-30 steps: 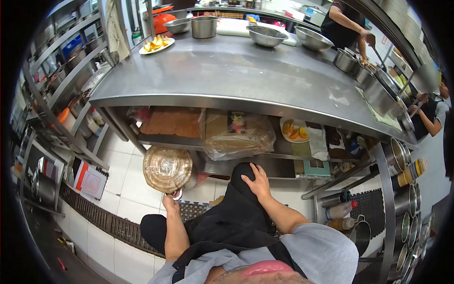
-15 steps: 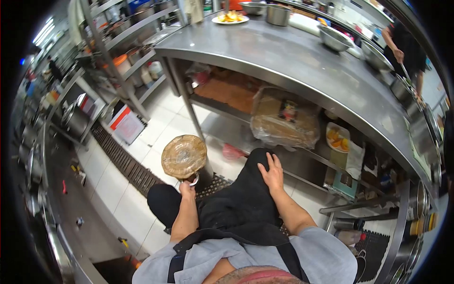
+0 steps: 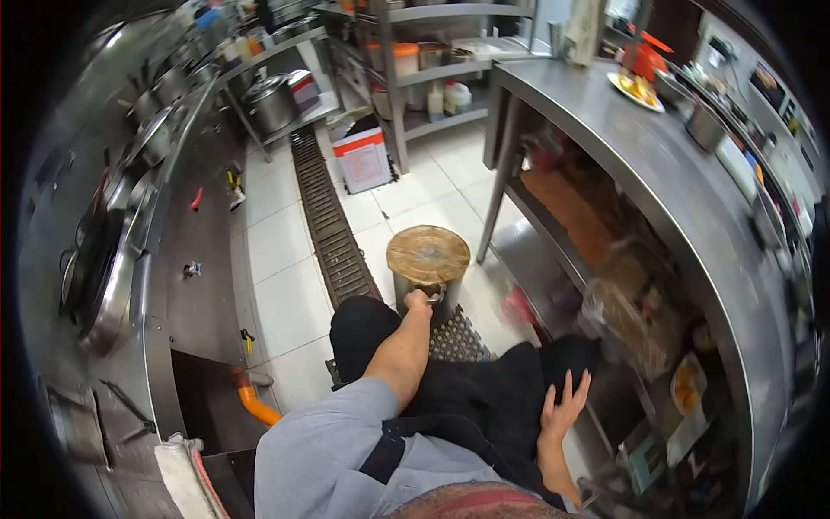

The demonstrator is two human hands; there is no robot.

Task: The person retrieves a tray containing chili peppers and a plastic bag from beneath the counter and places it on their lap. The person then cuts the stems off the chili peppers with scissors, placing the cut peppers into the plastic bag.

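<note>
A tall metal pot [image 3: 403,292] stands on the floor in front of me, its round top [image 3: 428,251] brown and apparently wrapped in film. My left hand [image 3: 418,301] is closed around the metal handle on its near side. My right hand [image 3: 566,405] lies on my black-clad right knee, fingers spread, holding nothing. Beneath and beside the pot is a black perforated mat [image 3: 460,337].
A steel table [image 3: 596,104] with a loaded lower shelf runs along the right. A floor drain grate [image 3: 328,216] crosses the white tiles. A white-and-red box [image 3: 363,160] stands ahead. Steel counters [image 3: 164,285] line the left, with an orange pipe [image 3: 255,405] below.
My view has turned left, so the pot and table appear farther right. My left hand still grips the pot handle, and my right hand stays on my knee.
</note>
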